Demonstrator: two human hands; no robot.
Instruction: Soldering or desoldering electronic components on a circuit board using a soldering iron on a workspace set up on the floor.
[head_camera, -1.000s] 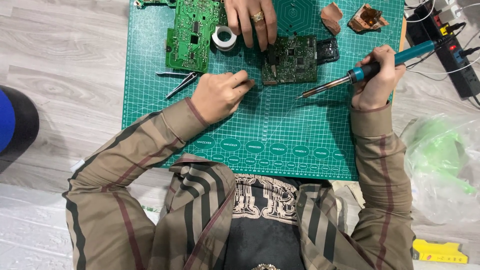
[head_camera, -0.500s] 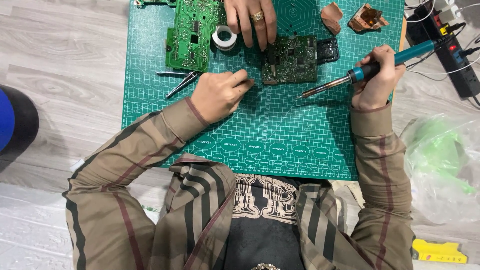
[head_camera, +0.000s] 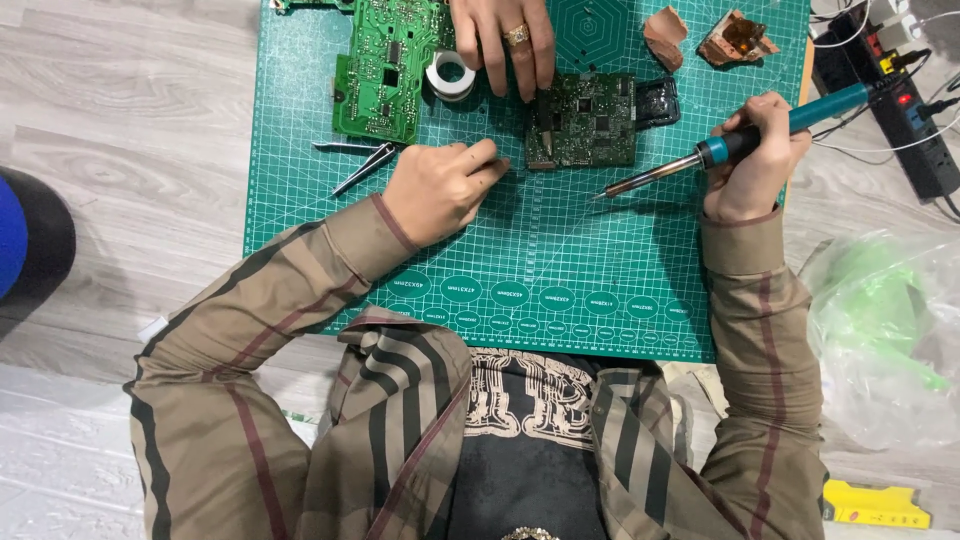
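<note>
My right hand (head_camera: 755, 160) grips a teal-handled soldering iron (head_camera: 700, 160) whose tip hovers over the mat just right of a small dark circuit board (head_camera: 590, 120). On the green cutting mat (head_camera: 560, 250), my left hand (head_camera: 440, 190) rests with its fingers pinched together, pointing at the board's left edge; I see nothing between them. Another person's hand (head_camera: 505, 45), wearing a ring, reaches in from the top and presses on the board's upper left corner.
A larger green circuit board (head_camera: 385, 65) and a roll of white tape (head_camera: 450, 75) lie at the mat's upper left, with tweezers (head_camera: 360, 165) below them. Copper-coloured scraps (head_camera: 735, 38) sit upper right. A power strip (head_camera: 905, 100) and a clear plastic bag (head_camera: 885, 330) lie to the right.
</note>
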